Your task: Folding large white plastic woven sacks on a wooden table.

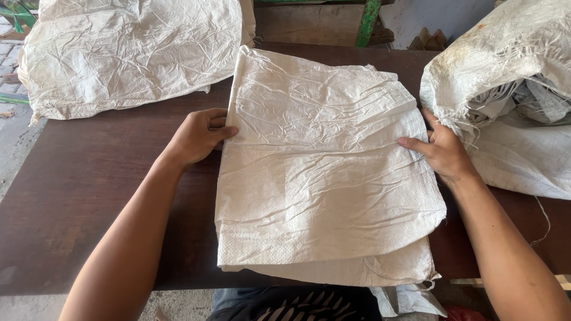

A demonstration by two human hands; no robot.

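Your left hand (196, 135) grips the left edge of the folded white woven sack (324, 172) at mid-height of the frame, thumb lying on top of the cloth and the other fingers curled at or under the edge, so the hand is closed on the fabric. Your right hand (443, 151) sits at the opposite edge, right of centre; its fingers are laid flat on the top layer, pointing inward, and you cannot tell whether the thumb pinches the edge from below or merely rests there.

Between your two hands the sack lies flat and crumpled, folded into several layers, spanning the centre of the frame from just under the upper middle down to the near edge of the dark brown wooden table (89, 196). Its lowest layers stick out beneath the top one at the bottom edge.

Just beyond your right hand, at the right of the frame, a frayed open sack stuffed with more white sacks (511, 89) touches the back of that hand. In the upper left, well apart from your left hand, a pile of flattened sacks (131, 53) lies across the table's far corner.
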